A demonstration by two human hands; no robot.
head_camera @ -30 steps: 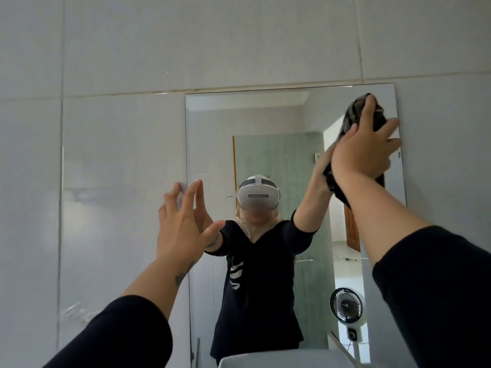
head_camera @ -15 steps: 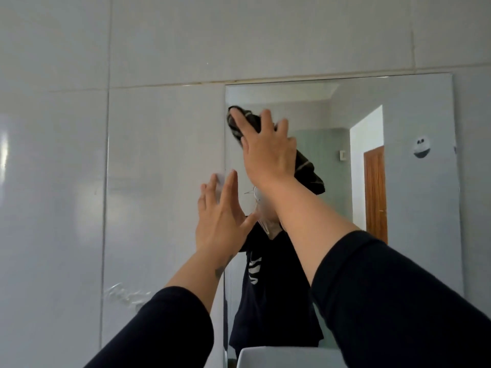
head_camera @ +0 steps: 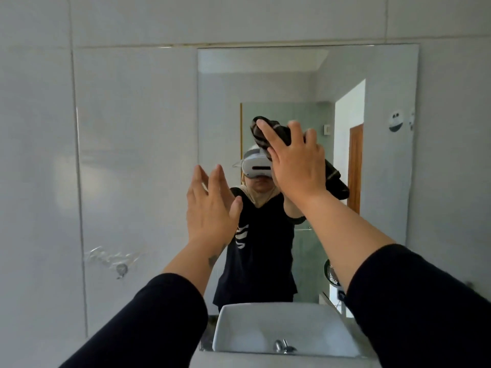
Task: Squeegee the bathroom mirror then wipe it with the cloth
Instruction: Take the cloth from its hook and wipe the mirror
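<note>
The frameless bathroom mirror (head_camera: 385,181) hangs on the tiled wall and shows a person's reflection. My right hand (head_camera: 295,166) presses a dark striped cloth (head_camera: 268,131) flat against the middle of the glass. The cloth sticks out above my fingers and to the right below the palm. My left hand (head_camera: 210,205) rests open with fingers spread at the mirror's left edge, holding nothing. No squeegee is in view.
A white basin (head_camera: 228,325) with a chrome tap (head_camera: 283,346) sits directly below the mirror. Grey wall tiles (head_camera: 127,128) surround it, with a small chrome hook (head_camera: 121,269) low on the left tile. A small round sticker (head_camera: 396,120) sits at the mirror's upper right.
My right hand has swept the cloth from the mirror's upper right across to the upper left, then down toward the middle. The left hand stays at the left edge. The view has dropped, showing the basin.
</note>
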